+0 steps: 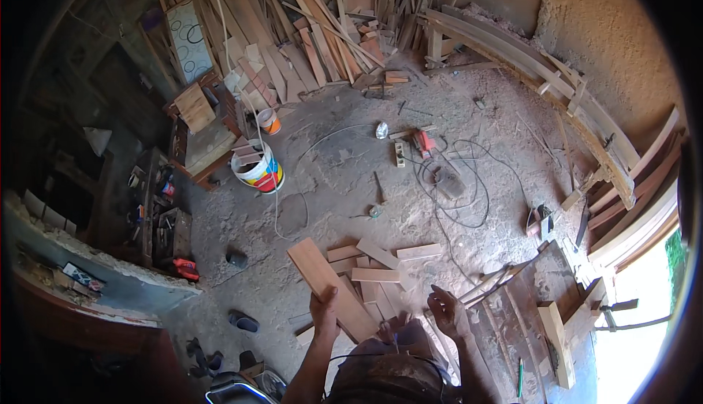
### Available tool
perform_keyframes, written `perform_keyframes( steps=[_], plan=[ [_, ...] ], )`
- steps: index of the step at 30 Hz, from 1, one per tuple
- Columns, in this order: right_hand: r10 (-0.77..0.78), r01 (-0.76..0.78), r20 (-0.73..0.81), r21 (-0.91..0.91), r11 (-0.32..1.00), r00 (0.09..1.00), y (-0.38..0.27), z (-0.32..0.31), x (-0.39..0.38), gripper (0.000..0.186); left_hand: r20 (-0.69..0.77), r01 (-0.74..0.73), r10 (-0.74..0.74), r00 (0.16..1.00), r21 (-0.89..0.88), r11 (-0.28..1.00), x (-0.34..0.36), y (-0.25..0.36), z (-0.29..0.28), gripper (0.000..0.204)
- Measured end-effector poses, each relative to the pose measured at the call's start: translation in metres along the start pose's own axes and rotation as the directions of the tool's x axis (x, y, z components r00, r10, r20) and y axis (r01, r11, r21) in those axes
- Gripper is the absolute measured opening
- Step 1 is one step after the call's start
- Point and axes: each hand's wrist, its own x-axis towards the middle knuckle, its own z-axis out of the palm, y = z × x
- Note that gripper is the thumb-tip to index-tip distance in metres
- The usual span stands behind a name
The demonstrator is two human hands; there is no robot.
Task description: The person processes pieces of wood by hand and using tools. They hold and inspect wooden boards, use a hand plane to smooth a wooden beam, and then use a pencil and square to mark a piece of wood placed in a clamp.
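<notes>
My left hand (325, 313) is closed around the edge of a flat reddish-brown wooden board (319, 266), which slants away from my body toward the far left. My right hand (448, 312) hangs empty with its fingers apart, near the left edge of a wooden workbench (512, 323). On the floor beyond my body, several short cut wood pieces (376, 275) lie in a loose heap, partly hidden by the board. A green pencil (521, 377) rests on the bench, close to my right forearm.
A red power tool (422, 143) lies on the dusty floor with its cable (480, 217) looped around. A colourful paint bucket (263, 172) holds wood scraps. Planks (285, 9) lean at the back; a long wooden bench (542, 75) stands far right. A dark shoe (244, 321) sits left.
</notes>
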Motion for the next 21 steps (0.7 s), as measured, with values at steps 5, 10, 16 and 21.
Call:
perform_keyframes(
  steps=[5, 10, 16, 21],
  plan=[
    [0.109, -0.11, 0.014, 0.081, 0.991, 0.994, 0.003, 0.003, 0.042, 0.037, -0.018, 0.132, -0.135, 0.991, -0.136, 0.982, 0.063, -0.01, 0.015, 0.051],
    [0.125, -0.123, -0.005, 0.135, 0.983, 0.992, 0.002, -0.014, 0.117, 0.039, -0.02, 0.148, -0.153, 0.988, -0.156, 0.977, 0.1, -0.006, 0.045, 0.047],
    [0.194, -0.162, -0.053, 0.363, 0.918, 0.98, 0.005, -0.035, 0.22, 0.044, -0.009, 0.245, -0.248, 0.969, -0.107, 0.963, 0.166, -0.032, 0.094, 0.042],
    [0.224, -0.194, -0.048, 0.346, 0.918, 0.973, 0.049, -0.036, 0.301, 0.041, 0.058, 0.413, -0.409, 0.911, -0.162, 0.896, 0.262, -0.086, 0.153, 0.034]
  ],
)
